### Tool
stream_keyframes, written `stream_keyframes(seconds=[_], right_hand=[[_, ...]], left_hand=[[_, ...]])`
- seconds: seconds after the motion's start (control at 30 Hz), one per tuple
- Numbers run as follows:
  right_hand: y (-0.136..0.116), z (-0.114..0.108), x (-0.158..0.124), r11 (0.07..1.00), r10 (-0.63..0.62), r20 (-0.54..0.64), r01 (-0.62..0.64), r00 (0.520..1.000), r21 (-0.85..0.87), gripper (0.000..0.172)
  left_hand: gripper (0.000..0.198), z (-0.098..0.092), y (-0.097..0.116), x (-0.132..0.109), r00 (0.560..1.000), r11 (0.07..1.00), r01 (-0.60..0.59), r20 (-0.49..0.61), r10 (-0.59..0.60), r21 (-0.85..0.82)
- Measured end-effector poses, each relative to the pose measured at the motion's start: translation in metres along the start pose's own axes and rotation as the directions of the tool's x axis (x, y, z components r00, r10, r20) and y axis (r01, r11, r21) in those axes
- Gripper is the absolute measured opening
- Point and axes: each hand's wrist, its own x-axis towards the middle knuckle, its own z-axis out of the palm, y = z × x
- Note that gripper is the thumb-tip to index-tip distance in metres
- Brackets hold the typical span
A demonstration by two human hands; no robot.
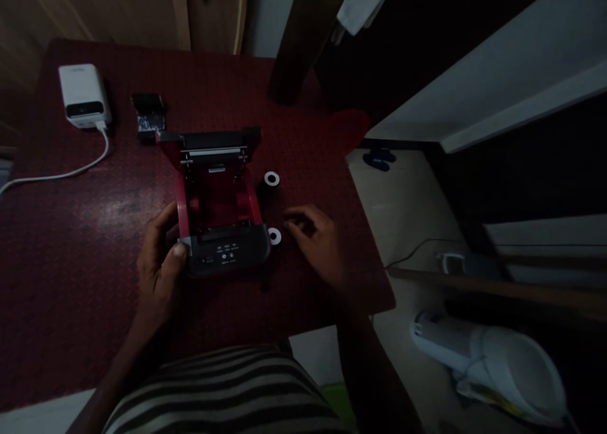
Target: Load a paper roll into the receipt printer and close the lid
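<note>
A red and black device (227, 250), like a small printer, stands on the red patterned table with its lid raised and its red inside showing. My left hand (161, 257) grips its left side, thumb on the front corner. My right hand (315, 238) is to the right of the device, thumb and forefinger curled close together; whether something small is between them is too dark to tell. Two small rolls with white ends, one farther back (272, 179) and one nearer (274, 236), lie between the device and my right hand. Behind the device is a black part with a shiny film (150, 119).
A white power bank (84, 95) with a white cable (71, 173) is at the back left of the table (85, 250). A tall dark bottle (306, 38) stands at the back right. The table's right edge drops to a floor with dark slippers (378, 159).
</note>
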Motion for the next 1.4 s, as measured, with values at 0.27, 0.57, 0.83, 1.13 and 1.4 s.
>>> stream_keyframes(seconds=[0.27, 0.57, 0.83, 1.13, 1.4], right_hand=[[-0.017, 0.024, -0.028, 0.993, 0.0, 0.088, -0.01, 0.996, 0.118, 0.033], [-0.094, -0.048, -0.009, 0.987, -0.15, 0.141, 0.155, 0.979, -0.028, 0.036], [-0.155, 0.022, 0.047, 0.702, -0.336, 0.553, 0.594, 0.763, -0.393, 0.029], [-0.161, 0.054, 0.052, 0.552, -0.197, 0.584, 0.581, 0.788, -0.597, 0.031], [-0.15, 0.067, 0.076, 0.587, -0.094, 0.657, 0.575, 0.748, -0.57, 0.028]], left_hand=[[0.055, 0.001, -0.002, 0.001, 1.0, 1.0, -0.004, -0.019, 0.004, 0.004], [0.059, 0.0, -0.003, 0.0, 1.0, 1.0, 0.009, 0.001, -0.009, 0.004], [0.059, -0.002, -0.005, -0.002, 0.999, 1.0, 0.01, 0.05, -0.009, -0.014], [0.058, -0.001, -0.003, -0.005, 0.994, 0.993, 0.095, 0.057, -0.091, -0.07], [0.057, -0.002, -0.002, -0.007, 0.992, 0.992, 0.109, 0.069, -0.104, -0.061]])
